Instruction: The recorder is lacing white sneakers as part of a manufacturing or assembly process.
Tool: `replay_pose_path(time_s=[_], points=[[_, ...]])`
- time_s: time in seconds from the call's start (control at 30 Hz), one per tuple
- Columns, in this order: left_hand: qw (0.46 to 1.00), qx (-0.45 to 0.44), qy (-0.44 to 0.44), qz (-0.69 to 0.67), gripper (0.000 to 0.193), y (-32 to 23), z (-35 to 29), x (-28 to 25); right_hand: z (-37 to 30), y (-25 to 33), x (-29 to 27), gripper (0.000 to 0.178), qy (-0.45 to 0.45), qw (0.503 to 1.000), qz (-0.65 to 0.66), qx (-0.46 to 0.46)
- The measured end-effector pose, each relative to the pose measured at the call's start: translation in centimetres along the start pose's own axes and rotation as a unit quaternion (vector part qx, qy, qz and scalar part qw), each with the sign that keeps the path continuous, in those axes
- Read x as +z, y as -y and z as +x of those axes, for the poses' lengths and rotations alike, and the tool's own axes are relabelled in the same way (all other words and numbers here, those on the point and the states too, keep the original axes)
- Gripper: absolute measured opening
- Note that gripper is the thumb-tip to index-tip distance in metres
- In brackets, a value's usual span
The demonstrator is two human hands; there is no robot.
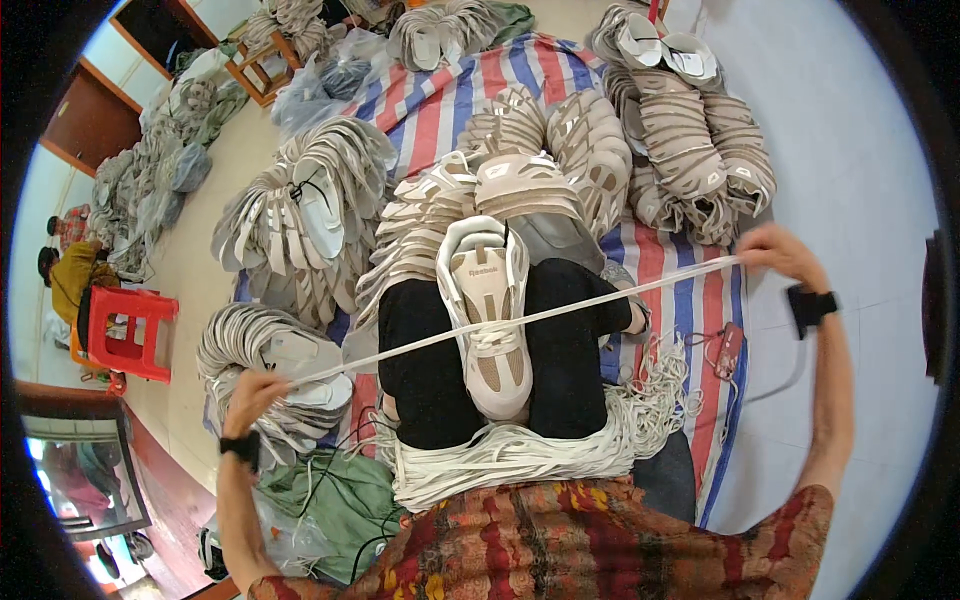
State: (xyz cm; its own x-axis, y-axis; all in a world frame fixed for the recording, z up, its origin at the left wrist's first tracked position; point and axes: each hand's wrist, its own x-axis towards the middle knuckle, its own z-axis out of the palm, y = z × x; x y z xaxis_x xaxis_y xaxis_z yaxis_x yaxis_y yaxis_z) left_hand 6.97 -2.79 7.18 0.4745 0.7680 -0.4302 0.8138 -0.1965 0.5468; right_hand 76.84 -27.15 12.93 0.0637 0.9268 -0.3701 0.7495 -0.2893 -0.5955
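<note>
A white shoelace (620, 293) is stretched between my two hands, slanting up to the right. My left hand (257, 392) is closed on one end, beside a stack of shoe uppers at the left. Far out to the right, my right hand (785, 252) pinches the other end. The lace runs through the lowest holes of a beige and white shoe upper (485, 290), which lies between my black-trousered knees with its toe toward me. Across my lap lies a thick bundle of white laces (510, 455).
Stacks of shoe uppers (305, 200) stand on a red, white and blue striped sheet (500, 70). More piles (690, 130) rise at the far right. A red plastic stool (128, 330) and people are at the left. A green sack (335, 500) lies near my left arm.
</note>
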Motion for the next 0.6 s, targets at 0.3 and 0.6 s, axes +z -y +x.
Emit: replay_pose_path(time_s=[0.3, 0.6], points=[[0.961, -0.129, -0.234, 0.070, 0.013, 15.5, -16.2, -9.6, -17.5, -14.3, -12.4, 0.024, -0.324, 0.923, -0.164, 0.126], [0.706, -0.351, -0.610, 0.078, 0.023, 25.0, -21.8, -5.6, -19.9, -14.6, -1.1, 0.034, -0.681, 0.678, -0.170, 0.217]])
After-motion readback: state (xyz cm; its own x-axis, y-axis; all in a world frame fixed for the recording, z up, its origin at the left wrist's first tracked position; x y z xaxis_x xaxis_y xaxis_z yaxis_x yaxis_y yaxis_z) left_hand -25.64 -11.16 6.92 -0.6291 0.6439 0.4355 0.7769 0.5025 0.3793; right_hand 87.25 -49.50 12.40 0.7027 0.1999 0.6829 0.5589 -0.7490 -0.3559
